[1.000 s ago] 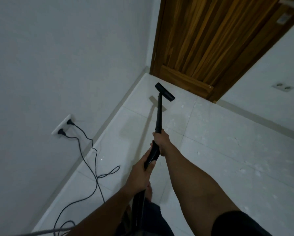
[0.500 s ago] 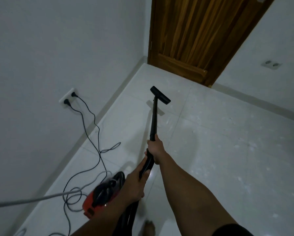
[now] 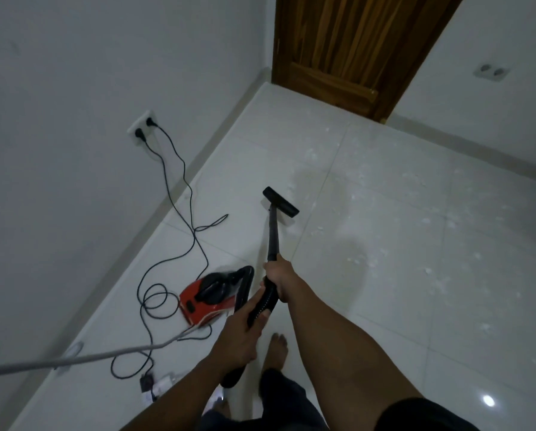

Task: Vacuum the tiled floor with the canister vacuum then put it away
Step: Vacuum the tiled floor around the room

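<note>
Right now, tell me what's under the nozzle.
The nozzle sits on white tile, with pale crumbs scattered ahead and right of it. Any crumbs directly beneath are covered by its head.

We see a dim room corner: plain white left wall (image 3: pixel 74 73) with a double socket (image 3: pixel 142 129), wooden door (image 3: pixel 347 42) at the far end, right wall (image 3: pixel 503 35) with another socket (image 3: pixel 492 76). Glossy white tiled floor (image 3: pixel 416 321), pale specks (image 3: pixel 428 270) scattered, grey skirting (image 3: pixel 211 141), one bright glare spot (image 3: pixel 489 400) bottom right.
</note>
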The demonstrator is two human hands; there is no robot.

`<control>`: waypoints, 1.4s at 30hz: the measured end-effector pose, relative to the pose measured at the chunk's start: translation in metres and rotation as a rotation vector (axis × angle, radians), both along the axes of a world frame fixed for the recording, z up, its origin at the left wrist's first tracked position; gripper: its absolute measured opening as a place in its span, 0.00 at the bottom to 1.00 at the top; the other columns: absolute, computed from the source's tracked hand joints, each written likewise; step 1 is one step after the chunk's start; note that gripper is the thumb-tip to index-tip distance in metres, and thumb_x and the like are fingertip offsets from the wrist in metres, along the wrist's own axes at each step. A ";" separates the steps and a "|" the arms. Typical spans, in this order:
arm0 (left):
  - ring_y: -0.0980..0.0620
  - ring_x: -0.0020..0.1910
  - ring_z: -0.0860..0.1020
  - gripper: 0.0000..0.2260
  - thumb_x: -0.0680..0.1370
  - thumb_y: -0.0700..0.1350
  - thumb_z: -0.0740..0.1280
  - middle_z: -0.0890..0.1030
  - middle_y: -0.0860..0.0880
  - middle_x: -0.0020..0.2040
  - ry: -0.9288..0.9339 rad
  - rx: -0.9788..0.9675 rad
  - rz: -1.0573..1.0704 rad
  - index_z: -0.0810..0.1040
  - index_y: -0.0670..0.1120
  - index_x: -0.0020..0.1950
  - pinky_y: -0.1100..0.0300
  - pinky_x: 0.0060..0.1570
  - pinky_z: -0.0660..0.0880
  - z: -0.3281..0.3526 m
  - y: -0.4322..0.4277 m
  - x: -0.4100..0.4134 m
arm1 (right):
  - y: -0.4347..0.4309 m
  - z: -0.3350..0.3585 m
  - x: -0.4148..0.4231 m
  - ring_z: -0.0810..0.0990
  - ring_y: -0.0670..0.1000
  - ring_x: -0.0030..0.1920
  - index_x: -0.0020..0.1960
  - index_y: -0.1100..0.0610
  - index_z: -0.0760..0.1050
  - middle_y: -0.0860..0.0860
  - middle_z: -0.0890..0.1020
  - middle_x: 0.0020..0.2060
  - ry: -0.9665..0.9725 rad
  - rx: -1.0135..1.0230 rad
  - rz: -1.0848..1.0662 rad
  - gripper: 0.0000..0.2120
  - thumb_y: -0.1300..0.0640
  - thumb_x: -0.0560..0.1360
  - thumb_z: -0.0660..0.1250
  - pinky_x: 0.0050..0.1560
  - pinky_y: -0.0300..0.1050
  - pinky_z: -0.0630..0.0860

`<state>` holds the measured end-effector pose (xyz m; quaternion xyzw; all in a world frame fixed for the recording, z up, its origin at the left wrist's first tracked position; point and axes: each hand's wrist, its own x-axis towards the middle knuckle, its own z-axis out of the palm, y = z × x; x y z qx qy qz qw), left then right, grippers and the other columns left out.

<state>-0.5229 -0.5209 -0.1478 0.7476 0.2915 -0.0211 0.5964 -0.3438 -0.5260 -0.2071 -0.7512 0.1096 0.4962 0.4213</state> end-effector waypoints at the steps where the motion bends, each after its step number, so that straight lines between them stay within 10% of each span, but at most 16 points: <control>1: 0.54 0.34 0.80 0.23 0.84 0.51 0.59 0.82 0.49 0.43 0.006 -0.005 -0.005 0.59 0.64 0.78 0.60 0.30 0.74 -0.002 -0.005 -0.015 | -0.007 0.000 -0.015 0.80 0.58 0.39 0.69 0.57 0.68 0.61 0.81 0.49 0.009 -0.004 -0.002 0.19 0.61 0.79 0.60 0.45 0.52 0.82; 13: 0.63 0.48 0.78 0.23 0.83 0.52 0.61 0.73 0.45 0.72 0.001 -0.086 -0.132 0.61 0.62 0.78 0.73 0.43 0.73 -0.014 -0.044 -0.157 | -0.076 -0.007 -0.159 0.82 0.58 0.48 0.67 0.66 0.72 0.61 0.82 0.54 0.090 -0.152 0.007 0.18 0.58 0.80 0.62 0.47 0.51 0.82; 21: 0.50 0.70 0.72 0.23 0.82 0.59 0.61 0.65 0.60 0.77 0.039 -0.146 -0.165 0.60 0.67 0.77 0.48 0.68 0.73 -0.021 -0.063 -0.187 | -0.100 -0.010 -0.190 0.80 0.55 0.38 0.69 0.64 0.71 0.60 0.82 0.51 0.130 -0.170 -0.010 0.19 0.57 0.80 0.63 0.29 0.43 0.77; 23: 0.49 0.68 0.74 0.24 0.82 0.58 0.61 0.65 0.60 0.77 0.059 -0.178 -0.163 0.60 0.65 0.77 0.48 0.66 0.73 -0.022 -0.066 -0.187 | -0.100 -0.014 -0.191 0.80 0.55 0.38 0.69 0.63 0.70 0.60 0.82 0.51 0.122 -0.179 0.016 0.19 0.56 0.80 0.63 0.31 0.44 0.77; 27: 0.80 0.61 0.67 0.23 0.83 0.51 0.62 0.65 0.59 0.76 0.040 -0.256 -0.122 0.59 0.62 0.77 0.78 0.58 0.67 -0.027 -0.071 -0.182 | -0.098 -0.026 -0.187 0.79 0.57 0.42 0.71 0.64 0.68 0.62 0.80 0.56 0.087 -0.201 0.105 0.21 0.57 0.80 0.62 0.40 0.49 0.79; 31: 0.54 0.41 0.81 0.24 0.83 0.53 0.61 0.79 0.53 0.58 0.092 -0.238 -0.115 0.57 0.65 0.76 0.50 0.43 0.82 -0.032 -0.068 -0.160 | -0.095 -0.021 -0.165 0.78 0.55 0.38 0.69 0.66 0.68 0.61 0.80 0.53 0.041 -0.218 0.213 0.19 0.59 0.81 0.61 0.34 0.46 0.76; 34: 0.49 0.29 0.73 0.25 0.83 0.53 0.61 0.75 0.42 0.39 0.152 -0.276 -0.096 0.57 0.65 0.78 0.54 0.27 0.75 -0.033 -0.063 -0.140 | -0.092 -0.021 -0.146 0.77 0.54 0.36 0.69 0.66 0.69 0.58 0.77 0.42 0.030 -0.224 0.225 0.18 0.58 0.82 0.61 0.34 0.46 0.77; 42: 0.48 0.29 0.72 0.24 0.84 0.52 0.59 0.73 0.42 0.39 0.217 -0.267 -0.007 0.56 0.65 0.78 0.55 0.28 0.77 -0.045 -0.075 -0.077 | -0.084 -0.048 -0.087 0.81 0.60 0.53 0.72 0.64 0.67 0.60 0.78 0.53 -0.017 -0.261 0.258 0.19 0.60 0.82 0.58 0.53 0.53 0.81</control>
